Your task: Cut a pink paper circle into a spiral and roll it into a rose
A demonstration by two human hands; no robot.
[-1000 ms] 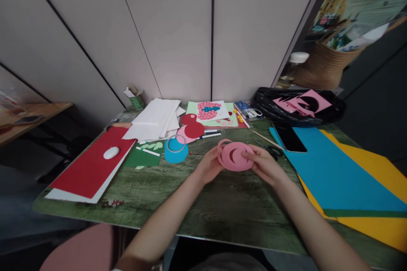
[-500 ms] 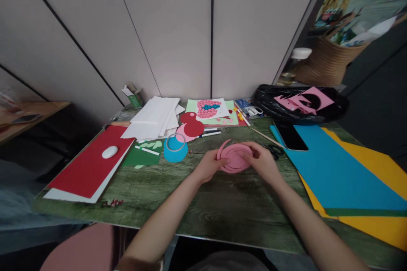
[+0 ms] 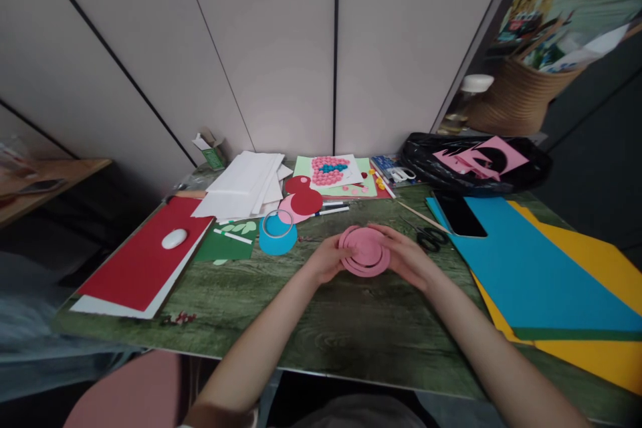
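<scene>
While the pink spiral (image 3: 365,251) lay coiled flat just above the desk (image 3: 351,321), it was gripped from both sides: the left hand (image 3: 327,259) was closed on its left edge, the right hand (image 3: 408,257) cupped around its right edge. Scissors (image 3: 429,235) lay just beside the right hand, near a blue sheet (image 3: 526,274). A blue disc (image 3: 277,235) lay to the left.

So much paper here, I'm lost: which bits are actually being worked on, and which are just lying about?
In use:
pink paper spiral
left hand
right hand

Lying about:
scissors
phone
tape ring
red sheet
blue sheet
white sheets
</scene>
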